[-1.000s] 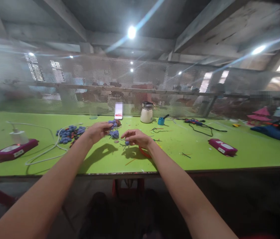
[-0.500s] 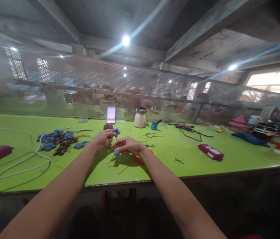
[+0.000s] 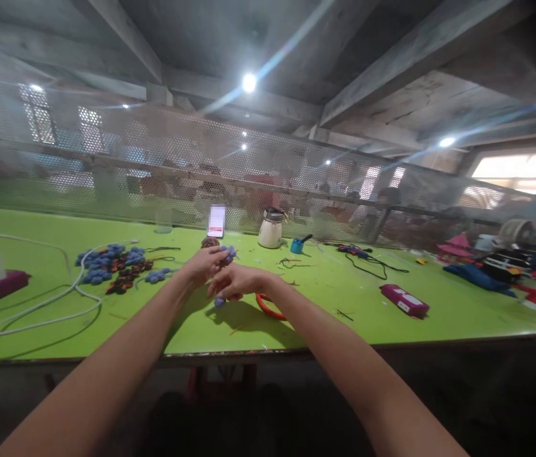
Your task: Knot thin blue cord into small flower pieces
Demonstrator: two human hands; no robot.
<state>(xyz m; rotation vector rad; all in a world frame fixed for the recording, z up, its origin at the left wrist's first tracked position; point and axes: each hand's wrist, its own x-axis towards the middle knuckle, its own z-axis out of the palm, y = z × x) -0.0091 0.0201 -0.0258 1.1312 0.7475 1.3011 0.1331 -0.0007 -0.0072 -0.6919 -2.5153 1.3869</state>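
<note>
Blue yarn piece (image 3: 228, 253) pinched in left hand (image 3: 203, 263) grip, just beyond right hand (image 3: 238, 281); right grip's state cannot be told.

Bare, tapering forearms (image 3: 115, 374), slim wrists (image 3: 270, 285), left grip (image 3: 203, 263) and right grip (image 3: 236, 280) likewise bare

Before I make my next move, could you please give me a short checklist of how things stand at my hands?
1. Left hand holding the blue flower-like piece: ok, at the fingertips.
2. Right hand gripping the small blue bit: cannot tell, fingers hide the contact.
3. Pile of pieces free of the white cable: not ok, the cable crosses its left part.
4. Red loop clear of the right arm: cannot tell, partly hidden.
5. Phone upright, screen lit: ok.
</note>
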